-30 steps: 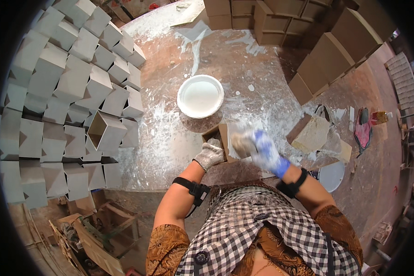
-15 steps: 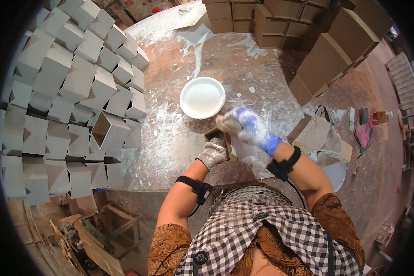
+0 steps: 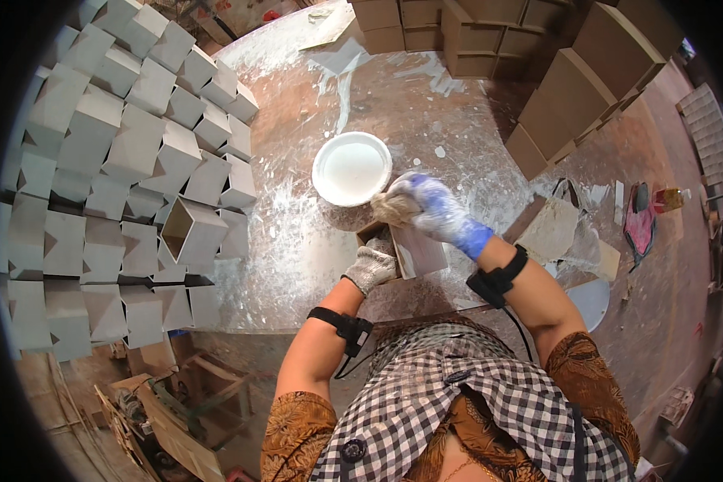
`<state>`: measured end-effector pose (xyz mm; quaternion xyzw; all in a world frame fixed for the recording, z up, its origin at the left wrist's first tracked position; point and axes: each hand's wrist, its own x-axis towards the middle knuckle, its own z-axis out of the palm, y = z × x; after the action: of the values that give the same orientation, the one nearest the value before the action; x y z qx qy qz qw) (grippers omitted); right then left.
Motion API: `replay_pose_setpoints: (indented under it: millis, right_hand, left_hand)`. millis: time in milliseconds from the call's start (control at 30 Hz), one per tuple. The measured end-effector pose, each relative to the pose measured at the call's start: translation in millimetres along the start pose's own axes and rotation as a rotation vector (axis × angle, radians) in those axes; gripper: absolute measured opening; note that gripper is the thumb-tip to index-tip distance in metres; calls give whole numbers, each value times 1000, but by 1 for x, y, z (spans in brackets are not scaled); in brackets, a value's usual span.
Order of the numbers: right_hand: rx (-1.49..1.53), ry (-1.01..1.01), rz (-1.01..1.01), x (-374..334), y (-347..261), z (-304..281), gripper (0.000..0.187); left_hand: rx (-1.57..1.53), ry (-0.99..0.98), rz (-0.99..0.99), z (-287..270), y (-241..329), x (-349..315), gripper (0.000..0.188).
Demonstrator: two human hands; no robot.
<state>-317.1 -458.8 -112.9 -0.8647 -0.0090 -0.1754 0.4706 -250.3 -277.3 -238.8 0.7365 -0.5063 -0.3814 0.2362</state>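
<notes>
My left hand (image 3: 371, 268), in a grey-white knit glove, reaches into the open end of a small brown box (image 3: 422, 251) and holds it up from within; its fingertips are hidden inside. The box's right face looks whitish. My right hand (image 3: 442, 212), in a blue and white glove, is closed around a beige, sponge-like wad (image 3: 392, 207) at the box's far edge. Whether the wad touches the box I cannot tell. Just beyond stands a round white basin (image 3: 320, 178) with white liquid in it.
Many whitish open boxes (image 3: 136, 140) are stacked at the left. Brown boxes (image 3: 566, 112) stand at the far right. The table (image 3: 285, 145) is smeared with white. Stained cloths (image 3: 554, 229), a pink and black item (image 3: 639, 221) and a bottle of amber liquid (image 3: 668, 198) lie on the right.
My right hand has shifted slightly, and more of the beige wad shows. The box has turned so its whitish right face is in view. My left hand stays inside it.
</notes>
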Motion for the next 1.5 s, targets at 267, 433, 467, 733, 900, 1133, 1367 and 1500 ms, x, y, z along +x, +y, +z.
replay_pose_setpoints:
  millis: [267,433,467,733,900,1133,1367,1500]
  right_hand:
    - [-54,-496,-164,-79,-60,-11,42]
    - [927,-32,250,-59,-22,-18,25]
    - [677,13,199,-43,-12,-22,25]
    - [1097,64,194,-61,32,11,12]
    - [1380,-183,327,-146,30,19,21]
    - [48,85,171,-55,2,-31,29]
    - [1723,-51,485,-66,-4,11,8]
    - [822,-272,438,-107,-48,-15,20]
  left_hand:
    - [-124,99,102,17,-30,-8,50]
    - [571,-161,-140,-34,54,-12,46]
    - [553,-177,-176,-33,53,-10,47]
    - [293,-10,15,-15,22,-10,54]
    - [567,-142,-106,-30,53,-10,53]
    - [566,-179,-175,-38,70,-11,43]
    - [1,-79,-89,0,-2,-8,46]
    - [333,-184,-158,-25,41,-13,49]
